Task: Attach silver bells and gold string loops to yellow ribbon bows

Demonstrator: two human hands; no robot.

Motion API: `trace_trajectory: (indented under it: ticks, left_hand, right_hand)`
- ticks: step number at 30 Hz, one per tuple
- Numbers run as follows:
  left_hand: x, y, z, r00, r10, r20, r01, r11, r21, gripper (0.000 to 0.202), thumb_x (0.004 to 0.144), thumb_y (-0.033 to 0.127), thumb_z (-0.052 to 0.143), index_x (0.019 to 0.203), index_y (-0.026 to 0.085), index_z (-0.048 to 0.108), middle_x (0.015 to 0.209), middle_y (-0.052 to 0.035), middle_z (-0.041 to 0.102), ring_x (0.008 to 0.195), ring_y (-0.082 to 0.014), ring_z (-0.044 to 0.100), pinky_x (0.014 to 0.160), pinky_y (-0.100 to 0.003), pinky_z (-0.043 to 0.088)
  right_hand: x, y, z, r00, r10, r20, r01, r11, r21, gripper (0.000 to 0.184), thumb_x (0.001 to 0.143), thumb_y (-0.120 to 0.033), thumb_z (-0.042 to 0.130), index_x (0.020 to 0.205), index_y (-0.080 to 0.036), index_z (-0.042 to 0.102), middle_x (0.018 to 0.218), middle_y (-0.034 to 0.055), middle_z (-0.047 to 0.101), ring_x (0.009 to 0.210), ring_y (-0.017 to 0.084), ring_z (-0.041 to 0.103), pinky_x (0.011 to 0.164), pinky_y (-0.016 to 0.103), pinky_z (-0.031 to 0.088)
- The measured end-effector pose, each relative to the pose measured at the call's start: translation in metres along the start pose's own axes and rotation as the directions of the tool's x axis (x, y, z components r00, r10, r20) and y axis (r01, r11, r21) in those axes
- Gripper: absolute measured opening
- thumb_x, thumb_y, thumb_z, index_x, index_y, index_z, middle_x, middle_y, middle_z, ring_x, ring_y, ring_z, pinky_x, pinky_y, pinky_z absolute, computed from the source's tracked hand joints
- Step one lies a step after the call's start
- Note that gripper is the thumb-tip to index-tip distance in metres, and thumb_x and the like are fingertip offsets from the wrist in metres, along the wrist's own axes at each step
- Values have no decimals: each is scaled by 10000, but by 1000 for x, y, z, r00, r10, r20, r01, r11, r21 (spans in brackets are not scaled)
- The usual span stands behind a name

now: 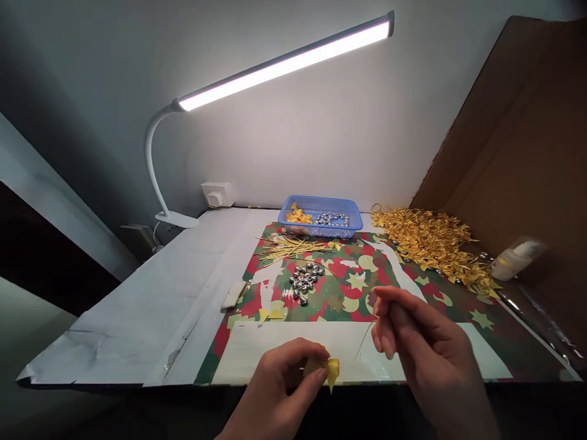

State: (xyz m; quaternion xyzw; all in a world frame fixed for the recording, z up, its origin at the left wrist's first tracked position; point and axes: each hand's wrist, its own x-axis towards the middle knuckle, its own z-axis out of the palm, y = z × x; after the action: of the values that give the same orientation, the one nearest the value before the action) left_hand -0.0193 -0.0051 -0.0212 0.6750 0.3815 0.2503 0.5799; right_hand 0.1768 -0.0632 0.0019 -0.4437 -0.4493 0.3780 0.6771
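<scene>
My left hand (293, 382) pinches a small yellow ribbon bow (333, 370) between thumb and fingertips, just above the table's front edge. One pointed tail of the bow hangs down, and part of it is hidden by the fingers. To the right, my right hand (413, 348) is closed, its thumb and fingertips drawn together. A thin pale strand (364, 342) shows below its fingertips; whether the hand grips it, I cannot tell. Beyond the hands, a cluster of silver bells (305, 278) lies on the patterned sheet (339, 299). Behind them is a bundle of gold twist ties (291, 247).
A blue basket (321, 231) at the back holds yellow bows and silver beads. Gold bows (426, 241) are heaped at the right, beside a small bottle (516, 260) and a cardboard panel (523, 134). A lit lamp (284, 61) hangs overhead. Yellow ribbon scraps (270, 315) lie left.
</scene>
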Motion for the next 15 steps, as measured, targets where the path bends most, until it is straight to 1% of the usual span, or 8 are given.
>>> trace_trajectory:
  ticks: [2,4,7,9,11,13,15]
  left_hand:
    - [2,-3,1,1000,-18,-14,18,1000,10,130,881,300,638,873,188,703,758,2,590,684,-154,514,630,-249,446]
    - [4,-4,1,998,-45,-36,46,999,8,132,868,290,648,827,181,709,727,8,582,669,-150,504,621,-246,440]
    - [6,-3,0,994,-85,-74,83,996,-29,123,842,272,663,790,181,728,751,-13,654,703,-168,571,649,-250,463]
    - [7,-2,1,988,-110,-105,106,993,-50,110,818,260,679,776,181,743,795,-37,714,753,-195,625,690,-266,485]
    - [10,-1,4,983,-133,-126,128,991,-44,114,794,271,698,764,178,757,788,-52,738,745,-209,638,685,-283,491]
    - [13,-2,7,979,-156,-135,151,987,-47,134,774,295,718,762,170,767,747,-59,737,696,-208,626,644,-291,485]
    - [17,-4,9,974,-190,-124,180,980,-86,152,764,311,732,781,166,775,755,-71,751,701,-219,642,641,-297,496]
  right_hand:
    - [3,-5,3,996,-91,-23,90,996,-8,247,1017,-263,512,1175,-335,687,899,-14,604,659,73,589,689,239,507]
    - [4,-6,6,979,-189,-77,186,981,-47,274,1011,-201,511,1169,-324,698,896,-9,631,682,81,625,660,223,526]
    - [6,-5,7,945,-306,-113,290,947,-140,327,990,-121,515,1173,-315,702,900,-4,672,636,80,621,594,219,530]
    - [8,-6,7,931,-345,-120,318,927,-198,362,969,-81,526,1155,-331,711,901,-17,688,565,65,581,599,239,539]
    - [12,-7,7,922,-358,-147,318,918,-238,384,942,-60,553,1123,-354,722,894,-30,694,550,69,577,622,267,549]
    - [16,-7,8,915,-358,-185,308,918,-251,364,932,-80,577,1107,-362,728,887,-25,693,573,90,596,632,290,552]
    - [19,-2,9,922,-317,-224,263,934,-242,303,953,-143,573,1120,-345,727,835,-11,678,634,120,618,683,316,559]
